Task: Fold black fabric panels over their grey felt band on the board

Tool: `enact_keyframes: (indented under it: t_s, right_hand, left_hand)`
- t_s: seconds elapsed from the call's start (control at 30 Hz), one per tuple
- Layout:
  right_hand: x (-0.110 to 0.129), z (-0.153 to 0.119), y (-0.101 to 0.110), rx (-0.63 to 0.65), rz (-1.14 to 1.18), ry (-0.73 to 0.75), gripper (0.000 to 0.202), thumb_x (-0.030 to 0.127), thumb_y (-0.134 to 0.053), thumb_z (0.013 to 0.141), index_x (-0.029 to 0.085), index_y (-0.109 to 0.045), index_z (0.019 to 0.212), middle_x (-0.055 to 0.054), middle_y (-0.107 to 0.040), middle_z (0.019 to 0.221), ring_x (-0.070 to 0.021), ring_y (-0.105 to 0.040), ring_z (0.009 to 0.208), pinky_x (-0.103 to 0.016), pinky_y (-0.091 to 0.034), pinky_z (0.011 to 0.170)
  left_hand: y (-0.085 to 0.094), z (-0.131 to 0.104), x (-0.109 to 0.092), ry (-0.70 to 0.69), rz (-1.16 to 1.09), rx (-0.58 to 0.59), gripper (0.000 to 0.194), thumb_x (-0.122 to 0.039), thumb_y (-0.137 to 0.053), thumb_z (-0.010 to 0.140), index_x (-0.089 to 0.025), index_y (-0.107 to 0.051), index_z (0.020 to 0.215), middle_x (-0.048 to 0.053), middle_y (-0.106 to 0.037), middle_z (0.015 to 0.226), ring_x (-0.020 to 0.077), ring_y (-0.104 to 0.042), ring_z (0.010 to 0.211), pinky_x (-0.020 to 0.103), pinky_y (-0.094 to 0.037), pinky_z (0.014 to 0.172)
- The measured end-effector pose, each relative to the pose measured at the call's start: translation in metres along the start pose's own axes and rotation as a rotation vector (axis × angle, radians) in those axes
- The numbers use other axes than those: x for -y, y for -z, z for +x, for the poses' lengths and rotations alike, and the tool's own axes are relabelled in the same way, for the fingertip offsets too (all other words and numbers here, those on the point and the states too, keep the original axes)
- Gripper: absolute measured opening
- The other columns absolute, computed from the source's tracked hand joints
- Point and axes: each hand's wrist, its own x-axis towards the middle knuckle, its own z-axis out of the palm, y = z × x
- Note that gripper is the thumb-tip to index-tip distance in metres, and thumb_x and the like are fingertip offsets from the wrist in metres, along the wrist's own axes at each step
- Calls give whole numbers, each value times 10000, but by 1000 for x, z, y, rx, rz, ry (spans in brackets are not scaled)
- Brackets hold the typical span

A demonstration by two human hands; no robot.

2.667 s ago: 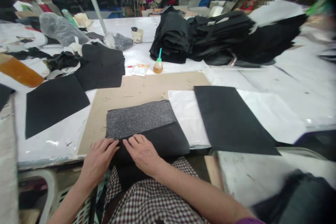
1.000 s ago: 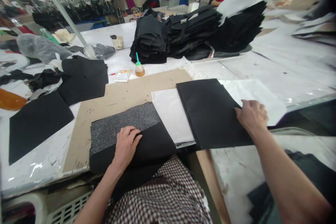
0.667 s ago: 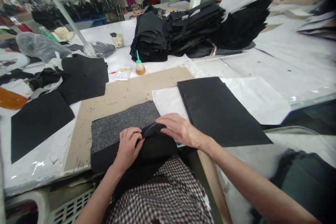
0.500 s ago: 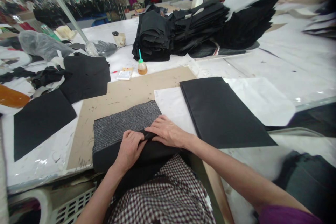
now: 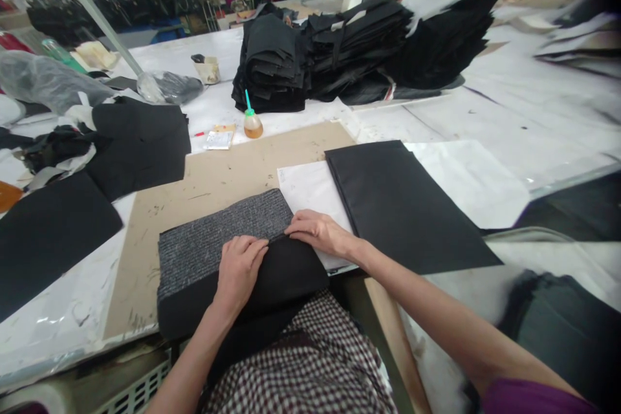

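A black fabric piece [image 5: 291, 272] lies across the table's front edge, its near part hanging over the edge. Against it is a speckled dark-grey panel [image 5: 218, 236] with a ribbed surface. Where the two meet, my left hand [image 5: 240, 268] is closed, thumb and fingertips on the folded black edge. My right hand [image 5: 320, 233] pinches the same edge at the panel's right end. What lies beneath the fingertips is hidden.
A beige board [image 5: 204, 174] lies under the work. To its right is a stack of black sheets [image 5: 398, 207] on white paper. Farther back stand a small glue bottle [image 5: 253, 124] and bundled black pieces [image 5: 349, 45]. Black cut pieces [image 5: 140, 142] lie left.
My right hand has moved slightly right along the black edge, away from my left hand. The black fabric now lies flatter between them. The whole view has shifted a little.
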Motion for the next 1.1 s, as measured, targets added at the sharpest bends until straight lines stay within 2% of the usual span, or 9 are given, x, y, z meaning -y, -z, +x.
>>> enact_keyframes:
  t_s: [0.2, 0.4, 0.57, 0.77, 0.9, 1.0, 1.1]
  right_hand:
    - [-5, 1, 5, 33, -59, 58, 239, 266, -504, 1006, 242, -732, 1074, -46, -647, 1018, -146, -594, 955, -273, -493, 844]
    - [2, 4, 11, 121, -315, 151, 213, 217, -513, 997, 240, -718, 1050, -31, -635, 976, -157, -532, 903, -271, -450, 785]
    - [10, 6, 13, 202, -498, 230, 193, 272, -521, 996, 202, -701, 1016, -43, -611, 949, -186, -487, 910, -323, -421, 829]
    - [-5, -3, 16, 169, -472, 270, 254, 251, -465, 1020, 207, -674, 1157, -57, -626, 1049, -189, -493, 1000, -347, -413, 913]
    - [0, -11, 27, 157, -507, 209, 244, 199, -475, 1006, 200, -680, 1139, -63, -631, 1032, -198, -496, 1001, -368, -415, 917]
    - [28, -12, 28, 96, -622, 35, 201, 156, -496, 974, 164, -696, 994, -92, -622, 1016, -235, -492, 1008, -398, -420, 911]
    - [64, -11, 8, -49, -639, -156, 232, 106, -464, 957, 151, -666, 1060, -112, -606, 1089, -246, -493, 1035, -384, -442, 909]
  left_hand:
    - [-1, 0, 1, -86, 56, -10, 242, -215, -545, 981, -259, -652, 1193, 36, -656, 985, 187, -554, 923, 381, -383, 882]
    - [5, 0, -1, -173, 198, 66, 284, -163, -518, 978, -289, -662, 1188, 38, -648, 1002, 198, -548, 922, 435, -352, 930]
    - [8, 0, -4, -221, 259, 109, 316, -133, -480, 983, -259, -640, 1224, 54, -646, 1043, 211, -557, 969, 447, -349, 956]
    - [8, 0, -6, -246, 285, 107, 315, -139, -463, 987, -239, -627, 1237, 70, -643, 1066, 223, -566, 998, 453, -353, 976]
    - [8, -1, -7, -261, 305, 103, 312, -136, -457, 986, -225, -623, 1236, 76, -637, 1060, 226, -565, 998, 447, -364, 976]
    - [9, -2, -7, -276, 313, 101, 309, -136, -458, 984, -215, -620, 1237, 78, -631, 1058, 226, -561, 993, 441, -374, 966]
    - [8, -1, -6, -287, 318, 104, 298, -154, -475, 983, -201, -616, 1242, 82, -628, 1063, 230, -553, 998, 439, -382, 955]
